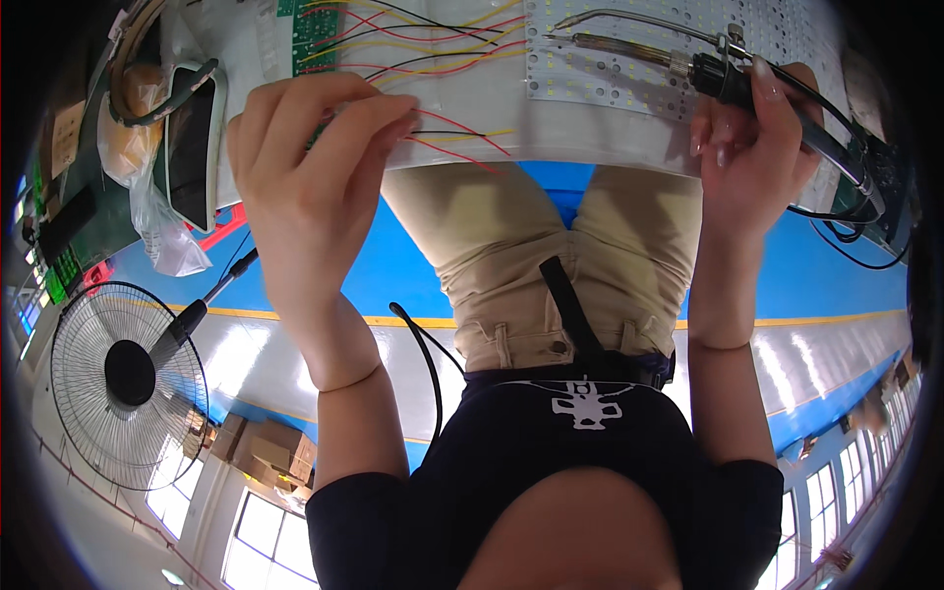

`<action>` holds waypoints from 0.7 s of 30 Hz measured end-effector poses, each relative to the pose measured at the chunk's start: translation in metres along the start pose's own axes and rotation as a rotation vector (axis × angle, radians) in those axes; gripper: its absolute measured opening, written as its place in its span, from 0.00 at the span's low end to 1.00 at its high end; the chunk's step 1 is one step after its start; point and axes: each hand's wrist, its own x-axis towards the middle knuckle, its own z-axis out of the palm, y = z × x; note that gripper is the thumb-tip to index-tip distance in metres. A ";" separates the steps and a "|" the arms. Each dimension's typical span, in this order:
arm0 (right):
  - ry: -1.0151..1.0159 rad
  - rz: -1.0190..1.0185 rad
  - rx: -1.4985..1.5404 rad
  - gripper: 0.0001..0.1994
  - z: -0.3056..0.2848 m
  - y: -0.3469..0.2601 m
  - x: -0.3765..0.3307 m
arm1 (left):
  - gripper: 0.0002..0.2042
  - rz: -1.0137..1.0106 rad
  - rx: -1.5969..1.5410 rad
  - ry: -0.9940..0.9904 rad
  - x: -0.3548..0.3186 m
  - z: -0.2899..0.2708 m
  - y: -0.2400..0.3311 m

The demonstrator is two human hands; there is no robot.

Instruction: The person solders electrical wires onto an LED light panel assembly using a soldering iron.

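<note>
A: Left hand (pixel 310 172) first?

B: Raised over the near edge of the white bench (pixel 492 118). Fingers curled and bunched together, tips pinching a loose bundle of thin wires (pixel 447 147), red, yellow and black.

A: Lie of the wires against those fingers?

B: Fanning out from the fingertips toward the right across the bench. Farther strands running up to a green circuit board (pixel 315 25) just beyond the knuckles. Exact strand under the thumb: cannot tell, hidden by the fingers.

A: Right hand (pixel 752 147)?

B: Wrapped round the black handle of a soldering iron (pixel 688 64). Index finger laid along the top of the handle, the rest closed under it.

A: Iron relative to that grip?

B: Metal shaft sticking out leftward from the fingers, nearly level, over a white LED panel (pixel 610 88). Tip well apart from the pinched wires, clear bench between. Thin bent metal tube riding just above the shaft. Black cord (pixel 846 162) trailing off behind the hand to the right.

A: Surroundings?

B: Crumpled plastic bag (pixel 162 221) at the left end of the bench. Wire-caged fan (pixel 128 379) lower left, on a black pole
</note>
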 end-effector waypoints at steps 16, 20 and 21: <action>-0.019 0.016 -0.109 0.10 0.009 -0.006 -0.004 | 0.08 -0.092 -0.219 0.073 0.012 0.028 0.021; 0.029 0.025 -0.149 0.10 0.010 -0.005 -0.004 | 0.10 -0.093 -0.248 0.055 0.011 0.028 0.021; 0.033 0.024 -0.149 0.10 0.010 -0.005 -0.004 | 0.10 -0.096 -0.251 0.056 0.010 0.030 0.021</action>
